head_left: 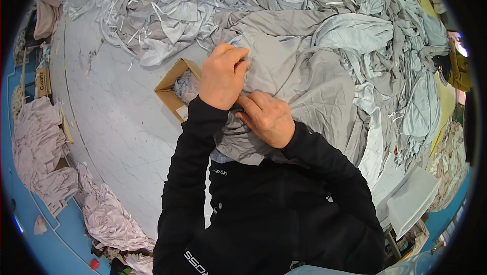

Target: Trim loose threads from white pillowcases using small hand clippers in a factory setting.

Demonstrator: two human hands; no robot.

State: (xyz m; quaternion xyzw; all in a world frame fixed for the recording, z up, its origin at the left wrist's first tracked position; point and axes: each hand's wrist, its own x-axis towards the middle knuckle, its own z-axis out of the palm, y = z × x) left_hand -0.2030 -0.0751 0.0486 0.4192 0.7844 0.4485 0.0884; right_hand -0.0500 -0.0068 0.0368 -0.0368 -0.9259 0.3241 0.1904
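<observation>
A grey garment (304,87) lies spread on the white table (111,113) in front of me. My left hand (223,75) is closed on a fold of this grey garment near its upper edge, pinching the cloth with bent fingers. Just below it, my right hand (266,118) presses and grips the same cloth close to my chest. Both black sleeves come up from the lower edge. A small open cardboard box (175,90) holding pale scraps sits right beside my left hand.
A big heap of grey and pale blue garments (324,16) with loose cloth strips covers the far and right side of the table. Pinkish cloth piles (38,143) lie on the blue floor at left. A white stool (413,199) stands at lower right.
</observation>
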